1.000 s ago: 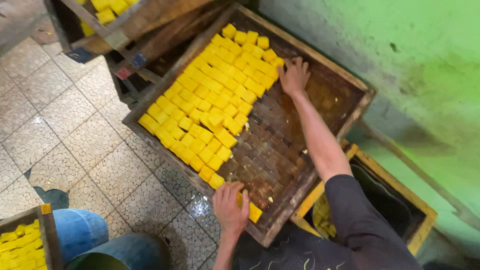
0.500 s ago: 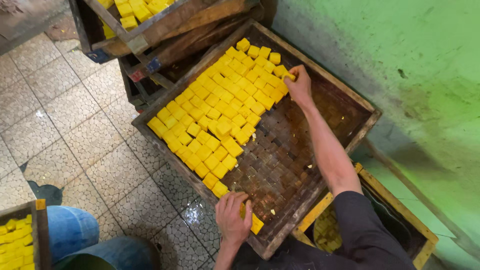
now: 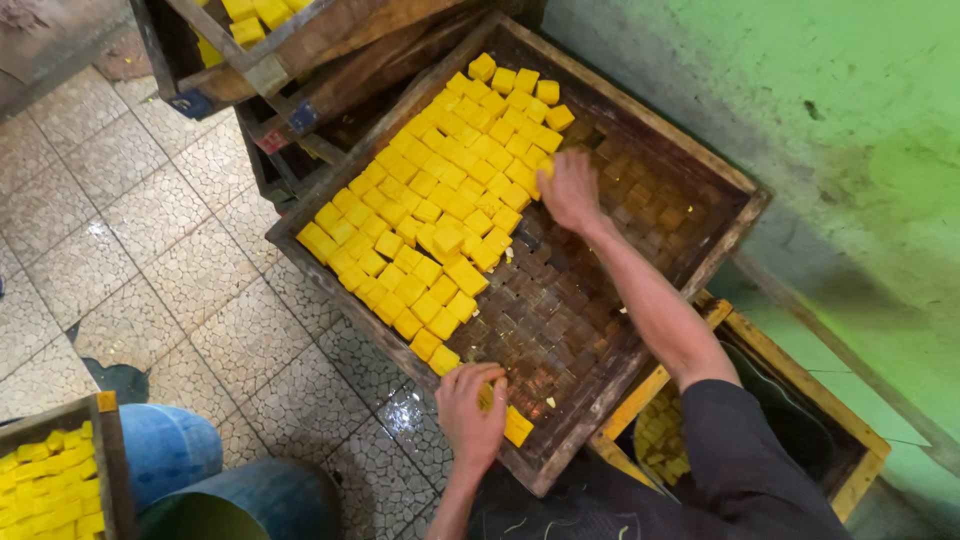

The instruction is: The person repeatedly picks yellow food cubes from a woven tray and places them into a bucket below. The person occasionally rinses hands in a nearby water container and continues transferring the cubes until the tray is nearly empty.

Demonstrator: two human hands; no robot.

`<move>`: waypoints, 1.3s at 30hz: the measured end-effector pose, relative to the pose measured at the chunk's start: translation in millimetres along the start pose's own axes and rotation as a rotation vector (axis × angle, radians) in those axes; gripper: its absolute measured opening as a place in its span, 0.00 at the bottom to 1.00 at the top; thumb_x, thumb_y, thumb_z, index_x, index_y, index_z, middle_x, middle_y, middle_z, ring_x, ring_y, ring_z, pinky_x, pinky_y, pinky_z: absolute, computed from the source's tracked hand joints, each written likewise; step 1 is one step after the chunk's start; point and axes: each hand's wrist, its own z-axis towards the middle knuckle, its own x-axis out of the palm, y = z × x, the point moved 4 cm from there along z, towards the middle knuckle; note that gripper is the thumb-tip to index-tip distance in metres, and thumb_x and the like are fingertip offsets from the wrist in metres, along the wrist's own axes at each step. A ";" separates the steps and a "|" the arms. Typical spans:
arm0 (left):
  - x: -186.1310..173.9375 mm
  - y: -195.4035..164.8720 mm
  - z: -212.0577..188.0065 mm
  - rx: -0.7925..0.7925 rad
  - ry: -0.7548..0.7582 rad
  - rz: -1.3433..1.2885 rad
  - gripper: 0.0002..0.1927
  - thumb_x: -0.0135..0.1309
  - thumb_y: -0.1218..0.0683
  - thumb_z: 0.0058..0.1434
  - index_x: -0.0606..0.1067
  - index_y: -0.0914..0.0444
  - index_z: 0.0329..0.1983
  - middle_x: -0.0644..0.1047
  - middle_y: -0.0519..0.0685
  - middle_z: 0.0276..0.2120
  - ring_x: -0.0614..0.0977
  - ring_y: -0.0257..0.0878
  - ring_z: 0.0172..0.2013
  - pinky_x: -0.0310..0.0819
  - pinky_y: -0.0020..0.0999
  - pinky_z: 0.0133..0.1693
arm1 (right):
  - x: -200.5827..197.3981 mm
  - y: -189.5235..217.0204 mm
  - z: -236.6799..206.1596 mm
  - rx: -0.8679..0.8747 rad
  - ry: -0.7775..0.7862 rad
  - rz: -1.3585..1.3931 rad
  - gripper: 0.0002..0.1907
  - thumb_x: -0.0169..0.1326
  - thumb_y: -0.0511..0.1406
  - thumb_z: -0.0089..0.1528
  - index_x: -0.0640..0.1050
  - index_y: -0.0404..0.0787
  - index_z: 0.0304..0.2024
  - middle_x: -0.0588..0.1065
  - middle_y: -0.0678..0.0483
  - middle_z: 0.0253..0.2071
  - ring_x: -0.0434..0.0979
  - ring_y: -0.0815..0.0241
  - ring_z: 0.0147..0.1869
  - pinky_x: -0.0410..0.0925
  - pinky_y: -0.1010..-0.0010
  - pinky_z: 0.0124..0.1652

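Head view, looking down. A wooden tray [image 3: 745, 200] with a woven base rests tilted on a tiled floor [image 3: 130, 270] beside a green wall [image 3: 800, 90]. Yellow cubes [image 3: 440, 200] cover roughly the half of the tray beyond the fingertips of both hands; the half nearer the wrists and the wall is bare weave.

The right hand [image 3: 568, 190] lies flat at the edge of the cube field, fingers spread and pressed against the nearest cubes, gripping nothing. The left hand [image 3: 470, 410] curls over the tray's near rim; 1 cube [image 3: 517, 426] lies just beside its fingers, and whether it is gripped cannot be told.

Judged from the layout, the cubes are already gathered into close rows on 1 side, with a few loose ones at the edge left to straighten.

Also shown: a second tray [image 3: 300, 40] above, a yellow-framed box [image 3: 850, 470], and a blue drum [image 3: 240, 500].
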 end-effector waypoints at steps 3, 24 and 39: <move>9.1 15.8 12.1 -0.376 0.003 -0.574 0.13 0.57 0.54 0.64 0.76 0.61 0.51 0.80 0.46 0.48 0.79 0.43 0.53 0.73 0.42 0.56 | -17.3 25.7 -21.1 0.007 0.206 0.309 0.29 0.64 0.41 0.54 0.71 0.33 0.52 0.69 0.39 0.50 0.69 0.37 0.55 0.66 0.51 0.53; 41.8 44.3 -44.0 -0.943 0.114 -1.958 0.23 0.45 0.40 0.73 0.76 0.63 0.48 0.81 0.57 0.39 0.82 0.47 0.35 0.79 0.39 0.39 | 20.6 49.6 -41.0 0.343 0.031 0.435 0.16 0.58 0.42 0.66 0.72 0.39 0.49 0.73 0.45 0.49 0.73 0.45 0.54 0.68 0.53 0.55; 17.2 62.9 -49.5 -0.983 0.135 -1.772 0.20 0.48 0.45 0.70 0.76 0.65 0.52 0.81 0.49 0.42 0.81 0.38 0.37 0.77 0.35 0.36 | 10.0 103.2 -59.0 0.023 0.023 -0.004 0.21 0.59 0.45 0.69 0.72 0.35 0.53 0.71 0.40 0.50 0.70 0.42 0.53 0.64 0.53 0.50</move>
